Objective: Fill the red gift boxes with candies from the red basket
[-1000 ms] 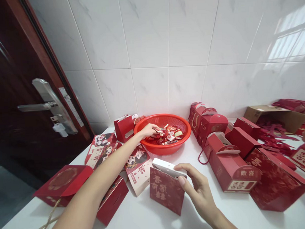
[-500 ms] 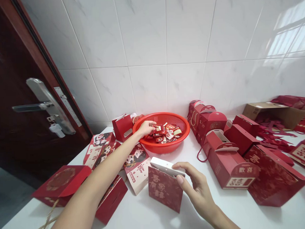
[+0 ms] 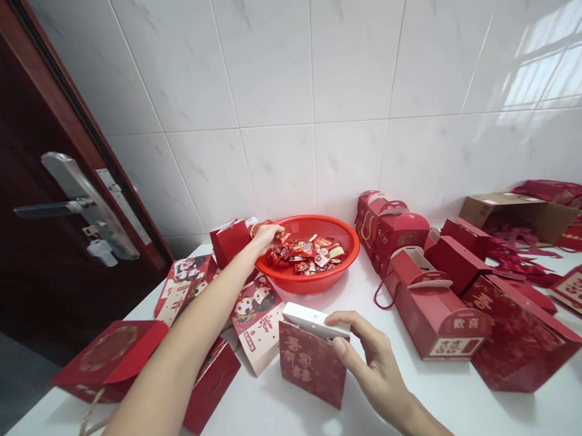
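Observation:
My left hand (image 3: 267,236) is at the left side of a red plastic colander (image 3: 307,284), fingers curled around red-wrapped candy (image 3: 283,238). Many more wrapped candies (image 3: 316,252) are heaped inside the colander. In front of it, my right hand (image 3: 372,364) grips the upper right corner of a small red gift bag (image 3: 312,363) with gold characters. The bag stands upright on the table, its white upper edge (image 3: 308,316) showing between thumb and fingers. What is inside the bag cannot be seen.
Printed red and cream boxes (image 3: 259,327) lie left of the bag, partly under my left forearm. Several red handled boxes (image 3: 440,321) stand on the right. A cardboard box (image 3: 524,213) sits behind them with red ribbons. A tiled wall (image 3: 276,72) closes the back; a door (image 3: 36,189) is left.
My left hand has shifted left, from over the candies to the colander's left rim, with wrapped candy now visible at its fingers. My right hand keeps its grip on the gift bag.

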`<state>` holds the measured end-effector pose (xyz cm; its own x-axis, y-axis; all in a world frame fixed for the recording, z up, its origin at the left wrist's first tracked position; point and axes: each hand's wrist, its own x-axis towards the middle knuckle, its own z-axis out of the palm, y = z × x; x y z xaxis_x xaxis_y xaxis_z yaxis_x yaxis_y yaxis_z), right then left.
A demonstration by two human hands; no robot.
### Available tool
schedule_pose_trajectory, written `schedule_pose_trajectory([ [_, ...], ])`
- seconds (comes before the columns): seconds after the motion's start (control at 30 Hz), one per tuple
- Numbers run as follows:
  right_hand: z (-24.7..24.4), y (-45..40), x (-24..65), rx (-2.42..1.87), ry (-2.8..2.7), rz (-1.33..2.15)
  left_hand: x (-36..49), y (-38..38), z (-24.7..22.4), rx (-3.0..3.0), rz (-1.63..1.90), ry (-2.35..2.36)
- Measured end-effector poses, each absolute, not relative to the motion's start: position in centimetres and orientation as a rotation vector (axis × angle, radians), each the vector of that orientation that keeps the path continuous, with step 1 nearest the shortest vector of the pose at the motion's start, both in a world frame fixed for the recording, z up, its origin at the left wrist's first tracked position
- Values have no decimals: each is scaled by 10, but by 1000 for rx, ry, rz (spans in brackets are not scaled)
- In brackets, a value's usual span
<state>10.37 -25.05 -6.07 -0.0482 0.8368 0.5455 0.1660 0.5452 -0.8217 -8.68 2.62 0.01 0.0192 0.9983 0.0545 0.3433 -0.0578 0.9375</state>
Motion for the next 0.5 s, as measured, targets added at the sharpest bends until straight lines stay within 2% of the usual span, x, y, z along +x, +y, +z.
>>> schedule_pose_trajectory([
  [0.2,-61,-251,104,-888,-1552,700,-94,37,-5,1853,817,1633],
  [0.4,-61,-250,105,-884,-1549,707,-88,38,-13,2187,163,1703],
  [0.5,-60,-250,105,-882,-1549,704,-82,40,-16,2285,-45,1721],
])
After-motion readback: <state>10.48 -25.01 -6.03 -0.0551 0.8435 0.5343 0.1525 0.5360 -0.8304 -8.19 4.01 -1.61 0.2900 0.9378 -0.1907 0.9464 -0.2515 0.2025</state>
